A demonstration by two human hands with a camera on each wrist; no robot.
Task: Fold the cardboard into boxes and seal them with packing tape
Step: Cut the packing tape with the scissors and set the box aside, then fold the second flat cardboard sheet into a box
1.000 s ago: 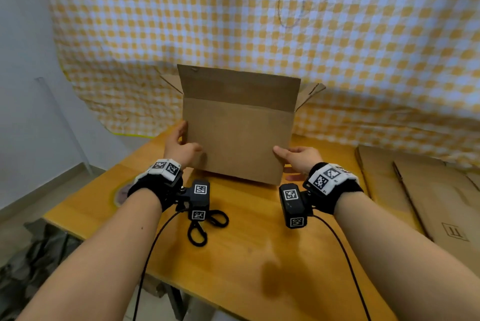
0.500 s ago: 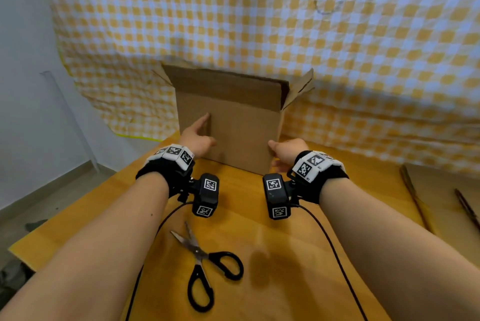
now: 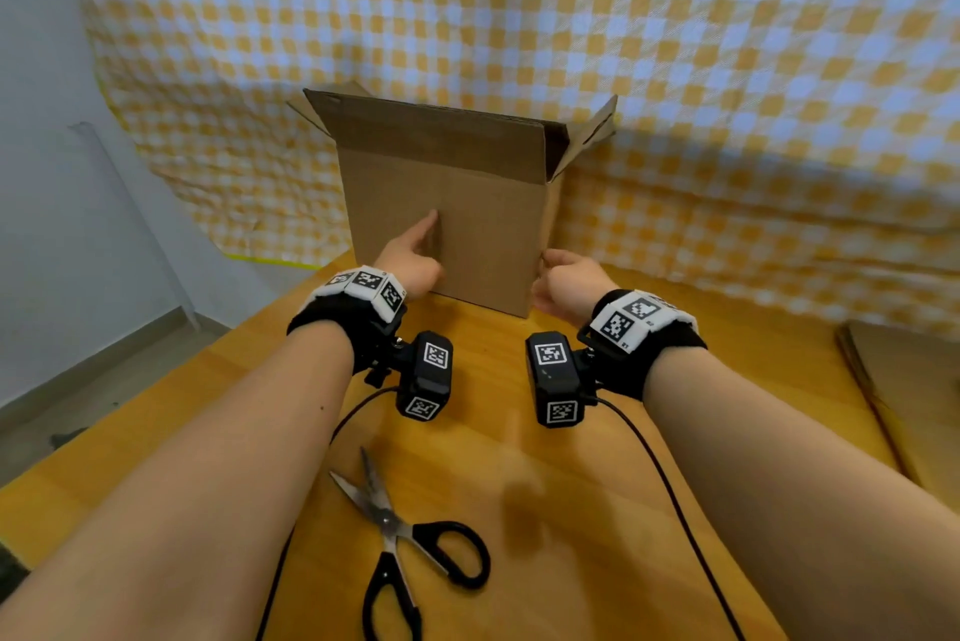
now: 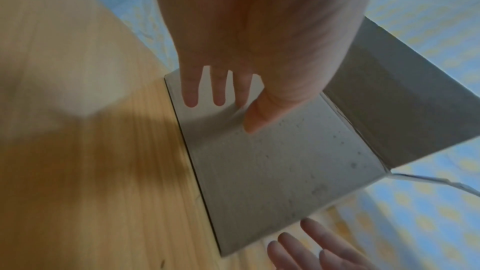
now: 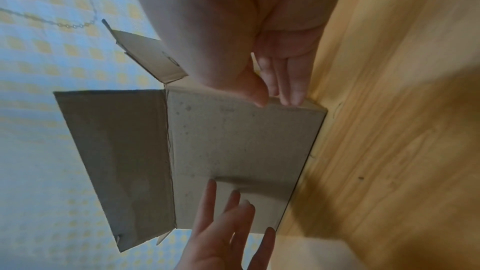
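A brown cardboard box (image 3: 467, 225) stands upright at the far side of the wooden table (image 3: 571, 510), its top flaps open. My left hand (image 3: 410, 261) lies flat on the box's front face with fingers straight; the left wrist view shows its fingertips (image 4: 218, 100) on the cardboard (image 4: 285, 161). My right hand (image 3: 561, 277) pinches the box's near right corner low down. In the right wrist view its thumb (image 5: 257, 98) is on the front face (image 5: 233, 141) and its fingers reach round the side. The box's inside and bottom are hidden.
Black-handled scissors (image 3: 410, 542) lie on the table near me, blades pointing away. Flat cardboard sheets (image 3: 909, 391) are stacked at the right edge. A yellow-checked cloth (image 3: 727, 121) hangs just behind the box. The table's left edge drops to the floor.
The box has slid away from me and turned a little. My left hand moved from its left edge onto the front face. My right hand stayed at the right corner.
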